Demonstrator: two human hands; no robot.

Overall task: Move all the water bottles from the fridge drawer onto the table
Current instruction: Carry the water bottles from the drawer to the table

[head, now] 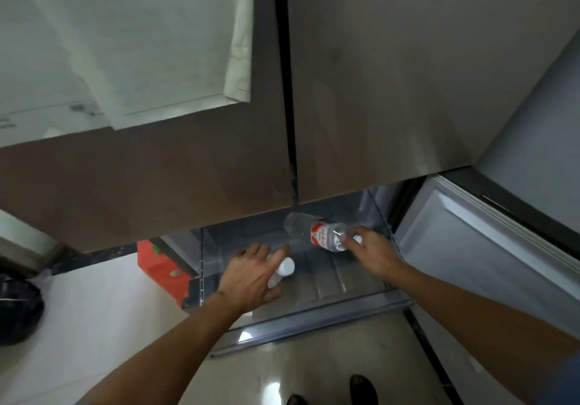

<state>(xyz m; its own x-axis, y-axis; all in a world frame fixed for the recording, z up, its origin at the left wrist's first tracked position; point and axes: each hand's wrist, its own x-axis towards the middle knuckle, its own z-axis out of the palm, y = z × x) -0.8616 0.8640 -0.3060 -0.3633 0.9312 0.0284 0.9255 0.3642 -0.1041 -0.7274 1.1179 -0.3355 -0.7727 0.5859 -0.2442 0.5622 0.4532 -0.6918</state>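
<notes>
The fridge drawer (314, 313) is pulled out below the closed brown fridge doors. Inside it a clear water bottle (309, 230) with a red and white label lies tilted, its cap end in my right hand (372, 255), whose fingers close around the neck. A second bottle stands nearer the front left; only its white cap (286, 267) and a bit of its shoulder show. My left hand (251, 274) wraps around this second bottle from the left, fingers curled on its upper body. Both forearms reach down into the drawer.
An open grey door panel (470, 247) stands to the right of the drawer. An orange box (160, 266) sits on the floor left of the drawer, a dark bag (18, 307) further left. My shoes (361, 389) stand on glossy tiles below.
</notes>
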